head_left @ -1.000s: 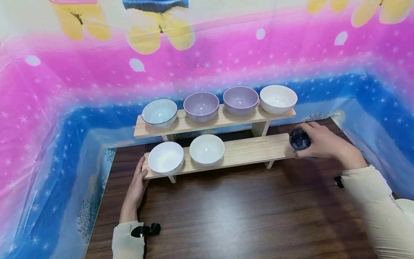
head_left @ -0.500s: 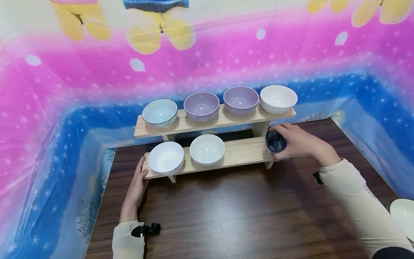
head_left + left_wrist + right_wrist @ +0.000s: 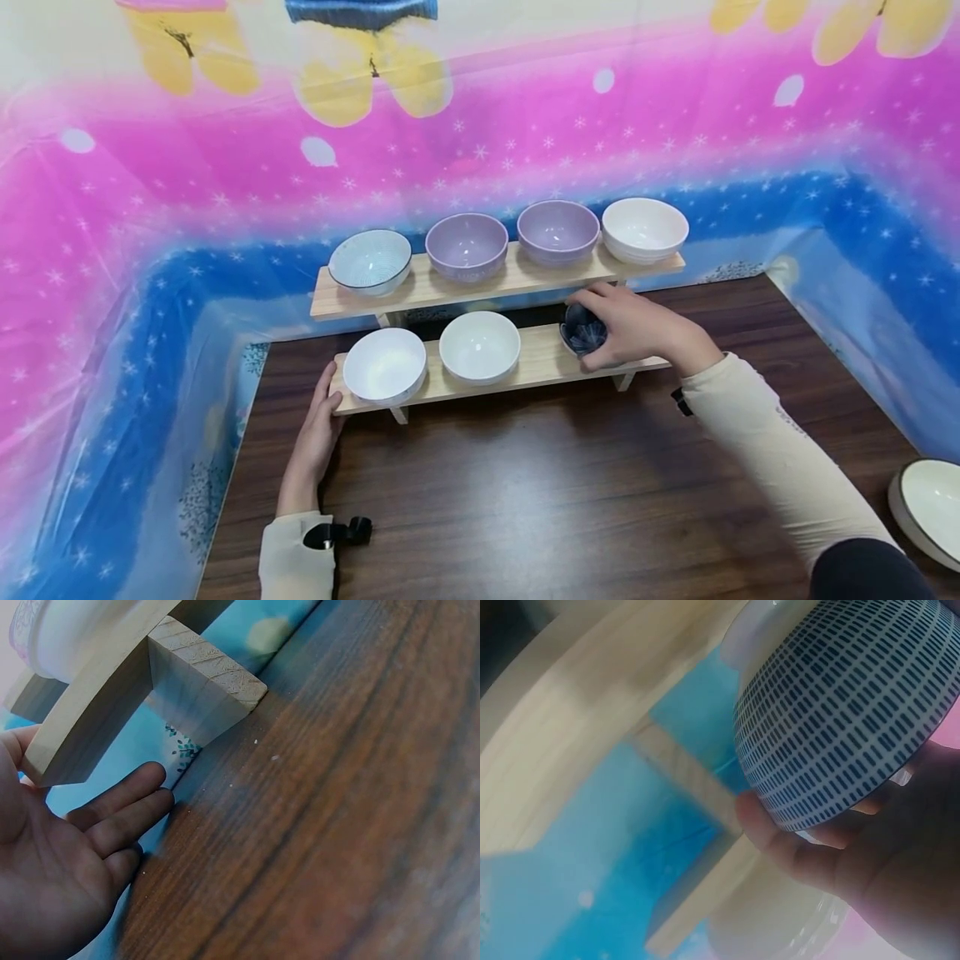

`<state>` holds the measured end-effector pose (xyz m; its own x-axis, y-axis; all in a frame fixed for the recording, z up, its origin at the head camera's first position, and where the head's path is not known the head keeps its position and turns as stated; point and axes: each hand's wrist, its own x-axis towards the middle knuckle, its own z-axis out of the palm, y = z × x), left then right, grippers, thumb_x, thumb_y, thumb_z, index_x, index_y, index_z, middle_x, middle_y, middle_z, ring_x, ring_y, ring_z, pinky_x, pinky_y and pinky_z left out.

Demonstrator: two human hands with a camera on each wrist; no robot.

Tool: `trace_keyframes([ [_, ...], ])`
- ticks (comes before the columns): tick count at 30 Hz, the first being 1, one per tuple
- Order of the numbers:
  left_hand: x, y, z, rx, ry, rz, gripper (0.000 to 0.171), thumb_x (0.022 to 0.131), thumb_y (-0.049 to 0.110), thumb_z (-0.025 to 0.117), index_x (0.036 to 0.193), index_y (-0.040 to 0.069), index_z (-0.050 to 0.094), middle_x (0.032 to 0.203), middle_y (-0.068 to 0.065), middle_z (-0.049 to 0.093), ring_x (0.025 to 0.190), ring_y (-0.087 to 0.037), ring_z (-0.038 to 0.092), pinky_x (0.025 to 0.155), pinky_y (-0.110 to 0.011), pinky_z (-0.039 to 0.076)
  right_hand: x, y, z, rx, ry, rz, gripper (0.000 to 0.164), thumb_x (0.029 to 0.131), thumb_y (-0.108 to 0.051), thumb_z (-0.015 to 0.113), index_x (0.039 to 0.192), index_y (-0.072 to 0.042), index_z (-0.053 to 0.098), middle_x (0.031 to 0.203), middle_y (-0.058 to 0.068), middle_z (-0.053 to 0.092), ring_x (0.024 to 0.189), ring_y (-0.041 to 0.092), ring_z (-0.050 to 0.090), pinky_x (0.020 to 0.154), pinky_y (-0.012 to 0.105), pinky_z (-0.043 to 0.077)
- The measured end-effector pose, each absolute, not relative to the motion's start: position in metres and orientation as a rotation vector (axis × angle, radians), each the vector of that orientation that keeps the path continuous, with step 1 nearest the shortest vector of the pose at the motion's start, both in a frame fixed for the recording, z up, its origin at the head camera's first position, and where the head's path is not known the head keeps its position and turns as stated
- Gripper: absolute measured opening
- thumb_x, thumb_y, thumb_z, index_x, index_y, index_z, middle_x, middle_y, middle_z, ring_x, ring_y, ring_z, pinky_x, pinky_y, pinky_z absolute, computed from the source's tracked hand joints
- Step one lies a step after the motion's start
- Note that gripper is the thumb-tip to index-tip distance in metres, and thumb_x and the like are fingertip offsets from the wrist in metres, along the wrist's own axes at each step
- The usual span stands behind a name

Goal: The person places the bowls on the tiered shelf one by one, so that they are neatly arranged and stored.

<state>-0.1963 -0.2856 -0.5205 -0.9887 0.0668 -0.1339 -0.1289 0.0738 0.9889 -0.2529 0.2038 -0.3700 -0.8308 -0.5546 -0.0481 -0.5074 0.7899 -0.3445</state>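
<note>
My right hand [image 3: 637, 329] grips a small bowl [image 3: 582, 332] by its rim, over the right part of the lower board. Its inside is dark with a petal-like pattern; in the right wrist view the bowl's outer wall [image 3: 840, 712] is white with rows of dark blue dashes. At the left end of the lower wooden shelf [image 3: 551, 354], my left hand [image 3: 318, 429] holds the board's end with thumb and forefinger, its other fingers extended below the board in the left wrist view. Two white bowls [image 3: 385, 367] stand on that shelf's left half.
Behind, a higher wooden shelf [image 3: 420, 296] bears a pale blue patterned bowl [image 3: 371, 261], two purple bowls [image 3: 467, 246] and a white bowl [image 3: 645, 231]. Another bowl with a dark rim [image 3: 930, 512] stands at the right edge of the dark wooden table [image 3: 525, 500].
My right hand has carried the dark-lined bowl leftward, from the lower shelf's right end to over its right part. The left hand has stayed at the shelf's left end.
</note>
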Motion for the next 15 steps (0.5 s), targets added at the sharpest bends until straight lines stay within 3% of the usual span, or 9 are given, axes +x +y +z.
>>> trace_keyframes([
  [8,-0.197,-0.286,-0.522,-0.050,2.189,2.051,0.065,0.116,0.031,0.029,0.171,0.027,-0.005,0.176,-0.004,-0.013,0.162,-0.032,0.003,0.128,-0.053,0.008,-0.258,0.176,-0.375,-0.908,2.822,-0.485,0.090,0.075,-0.040,0.087,0.153,-0.011,0.053,0.149,0.019,0.049,0.121,0.043,0.053,0.097,0.059,0.050],
  [15,-0.198,-0.286,-0.523,-0.058,2.189,2.061,0.066,0.116,0.031,0.030,0.172,0.025,-0.004,0.176,-0.006,-0.012,0.161,-0.033,0.003,0.128,-0.053,0.007,-0.262,0.164,-0.383,-0.890,2.816,-0.450,0.087,0.076,-0.040,0.086,0.153,-0.013,0.054,0.149,0.019,0.051,0.126,0.041,0.054,0.110,0.065,0.038],
])
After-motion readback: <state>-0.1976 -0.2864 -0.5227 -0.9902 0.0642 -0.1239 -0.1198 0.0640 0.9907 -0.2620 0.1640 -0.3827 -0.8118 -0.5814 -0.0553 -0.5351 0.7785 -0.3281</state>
